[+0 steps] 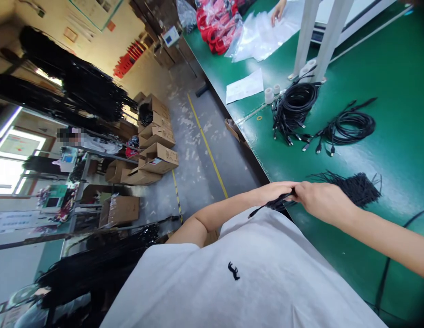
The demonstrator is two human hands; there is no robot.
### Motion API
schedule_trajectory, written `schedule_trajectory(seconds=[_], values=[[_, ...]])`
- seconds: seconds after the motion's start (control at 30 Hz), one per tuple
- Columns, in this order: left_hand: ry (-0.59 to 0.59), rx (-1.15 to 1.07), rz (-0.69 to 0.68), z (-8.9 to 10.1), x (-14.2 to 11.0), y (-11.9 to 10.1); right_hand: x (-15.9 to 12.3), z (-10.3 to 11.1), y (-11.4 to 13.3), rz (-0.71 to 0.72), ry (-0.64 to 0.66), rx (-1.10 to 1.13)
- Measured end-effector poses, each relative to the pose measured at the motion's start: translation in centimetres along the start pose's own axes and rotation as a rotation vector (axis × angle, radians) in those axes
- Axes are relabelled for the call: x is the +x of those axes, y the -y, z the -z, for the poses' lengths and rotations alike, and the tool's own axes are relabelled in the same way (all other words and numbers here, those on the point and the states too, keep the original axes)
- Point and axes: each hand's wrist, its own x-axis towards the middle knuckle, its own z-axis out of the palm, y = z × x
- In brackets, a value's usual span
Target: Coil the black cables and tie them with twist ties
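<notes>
Close in front of my shirt, at the table's edge, both hands meet on a black cable [279, 201]. My left hand [275, 190] is closed around it, and a plug end sticks out below toward my body. The fingers of my right hand [312, 197] pinch together beside the left fingertips, on the same cable. Much of the cable is hidden by the hands. Just beyond the right hand lies a pile of thin black ties [360, 189]. Farther up the table are a stack of coiled black cables [299, 98] and a looser cable coil [355, 127].
The green table [396, 168] holds white tape rolls [269, 95], a paper sheet [244, 85], clear plastic bags [263, 34] and red bagged items [217, 27]. Another person's hand [278, 12] touches the bags. White posts [330, 41] rise nearby. Cardboard boxes [159, 157] stand across the aisle.
</notes>
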Motion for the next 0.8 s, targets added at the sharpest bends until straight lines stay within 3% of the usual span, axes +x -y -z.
schedule_trajectory(seconds=[0.1,0.17,0.3,0.4,0.47,0.6,0.67,0.77,0.8], values=[[-0.036,0.013,-0.116,0.8,2.1,-0.3,1.6,0.5,-1.6,-0.262,0.096,0.098],[-0.065,0.302,-0.235,1.6,2.9,-0.7,2.2,0.7,-2.1,-0.346,0.094,0.097],[-0.202,1.194,-0.46,2.7,3.2,-1.6,2.3,0.0,-1.8,-0.297,0.12,0.076],[-0.292,1.524,-0.526,2.3,4.0,-1.2,2.2,-0.7,-1.6,-0.237,0.132,0.035],[-0.331,1.465,-0.441,1.5,4.9,-0.2,2.4,-1.1,-1.8,-0.223,0.135,0.004],[-0.301,0.894,-0.233,0.2,5.1,2.0,2.8,-2.1,-2.7,-0.223,0.121,-0.04],[-0.263,0.724,-0.273,0.3,3.9,2.2,2.6,-2.7,-3.1,-0.171,0.057,-0.068],[-0.351,0.795,-0.48,1.4,2.0,1.1,2.1,-3.5,-2.9,0.062,-0.127,-0.11],[-0.369,0.832,-0.494,1.8,1.8,0.6,2.0,-3.7,-2.6,0.148,-0.189,-0.124]])
